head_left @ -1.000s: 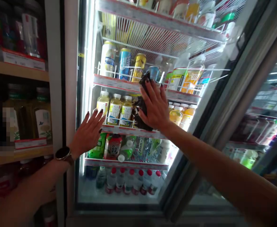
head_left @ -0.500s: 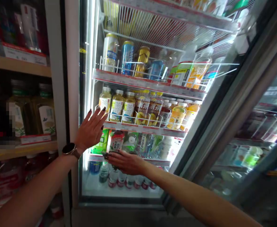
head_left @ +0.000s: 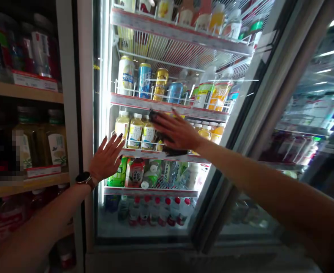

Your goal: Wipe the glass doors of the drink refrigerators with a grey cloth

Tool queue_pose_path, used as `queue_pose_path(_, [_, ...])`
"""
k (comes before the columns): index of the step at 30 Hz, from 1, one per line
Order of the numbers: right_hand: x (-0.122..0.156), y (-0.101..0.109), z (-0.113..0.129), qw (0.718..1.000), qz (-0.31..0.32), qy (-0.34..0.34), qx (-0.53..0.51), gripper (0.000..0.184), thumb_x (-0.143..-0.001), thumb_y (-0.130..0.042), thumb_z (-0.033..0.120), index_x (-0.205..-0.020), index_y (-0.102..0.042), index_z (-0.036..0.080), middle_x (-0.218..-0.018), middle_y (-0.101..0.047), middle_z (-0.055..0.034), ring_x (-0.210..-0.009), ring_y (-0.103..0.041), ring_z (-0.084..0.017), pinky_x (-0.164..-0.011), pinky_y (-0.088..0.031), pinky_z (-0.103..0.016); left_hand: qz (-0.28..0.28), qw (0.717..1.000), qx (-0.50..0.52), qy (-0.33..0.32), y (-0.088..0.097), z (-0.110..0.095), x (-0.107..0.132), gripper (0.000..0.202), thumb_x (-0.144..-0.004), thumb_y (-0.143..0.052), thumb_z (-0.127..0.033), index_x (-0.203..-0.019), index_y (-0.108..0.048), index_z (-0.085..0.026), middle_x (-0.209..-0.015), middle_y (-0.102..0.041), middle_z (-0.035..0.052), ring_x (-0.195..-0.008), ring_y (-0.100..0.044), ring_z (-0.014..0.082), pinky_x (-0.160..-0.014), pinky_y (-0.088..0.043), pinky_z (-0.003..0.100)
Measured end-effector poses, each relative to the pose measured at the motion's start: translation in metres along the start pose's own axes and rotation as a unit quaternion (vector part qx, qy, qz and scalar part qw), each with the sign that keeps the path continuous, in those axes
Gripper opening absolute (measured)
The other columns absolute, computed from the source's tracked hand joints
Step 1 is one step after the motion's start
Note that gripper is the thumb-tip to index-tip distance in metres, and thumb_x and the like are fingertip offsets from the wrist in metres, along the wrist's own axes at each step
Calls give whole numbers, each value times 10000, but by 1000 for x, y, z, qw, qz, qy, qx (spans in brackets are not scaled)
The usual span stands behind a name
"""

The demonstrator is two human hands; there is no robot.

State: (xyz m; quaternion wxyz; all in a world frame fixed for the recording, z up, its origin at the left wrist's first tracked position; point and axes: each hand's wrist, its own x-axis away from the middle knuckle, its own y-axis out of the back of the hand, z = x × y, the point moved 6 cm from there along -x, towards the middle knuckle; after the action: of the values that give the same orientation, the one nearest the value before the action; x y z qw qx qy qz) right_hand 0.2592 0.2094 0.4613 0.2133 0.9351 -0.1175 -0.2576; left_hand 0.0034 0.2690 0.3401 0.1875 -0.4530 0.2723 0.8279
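My left hand [head_left: 106, 157] is spread flat at the left side of the lit cooler's glass door [head_left: 144, 233], fingers apart and holding nothing. A watch [head_left: 83, 178] is on that wrist. To its right and higher up, my right hand [head_left: 181, 131] lies over a dark cloth [head_left: 175, 151], pressed toward the glass. The cloth pokes out below the palm and past the fingertips, and both are slightly blurred. Behind the glass, tea bottles [head_left: 135, 132] stand on the shelf at hand height; the right hand and cloth hide some bottles there.
Cans [head_left: 144, 80] and bottles fill the shelves above; red-capped bottles [head_left: 155, 210] line the bottom. At left is an open shelf [head_left: 24, 90] of drinks. A thick metal door frame [head_left: 272, 89] slants along the right, with another cooler [head_left: 306, 125] beyond.
My right hand and the dark cloth have moved up and to the right across the glass, from the lower shelf to the tea bottle level. The left hand stays nearly in place. The view has shifted slightly.
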Motion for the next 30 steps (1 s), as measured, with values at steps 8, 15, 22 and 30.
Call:
queue_pose_path(8, [11, 25, -44, 969, -102, -223, 41, 747, -1024, -421, 452, -1663, -224, 119, -1753, -210, -191, -1626, -174, -395, -1287, -135, -693, -5, 1000, 3, 2, -2, -1, 0, 810, -1009, -509, -277, -1696, -89, -193, -1733, -261, 117, -1634, -152, 278, -1352, -170, 512])
queue_pose_path(15, [34, -49, 100, 995, -39, -95, 12, 787, -971, -521, 389, -1674, -242, 172, -1725, -343, -99, -1634, -197, -301, -1324, -175, -581, -2, 1000, 0, -3, -1, -3, -2, 842, -1000, -536, -295, -1697, -75, -196, -1747, -198, 109, -1635, -136, 285, -1356, -155, 519])
queue_pose_path(22, [106, -123, 249, 998, 3, 57, -9, 636, -903, -622, 402, -1516, -555, 249, -1662, -468, -5, -1619, -238, -253, -1245, -346, -458, 16, 1000, -12, 0, -4, 0, 1, 864, -993, -549, -336, -1697, -70, -192, -1742, -203, 121, -1632, -147, 303, -1346, -173, 552])
queue_pose_path(30, [130, -113, 233, 975, 52, 216, -10, 542, -927, -586, 268, -1469, -601, 278, -1644, -488, 43, -1576, -351, -194, -1274, -335, -410, 11, 1000, -4, 7, -3, 2, 1, 900, -967, -590, -310, -1698, -75, -205, -1732, -236, 137, -1629, -168, 305, -1340, -201, 554])
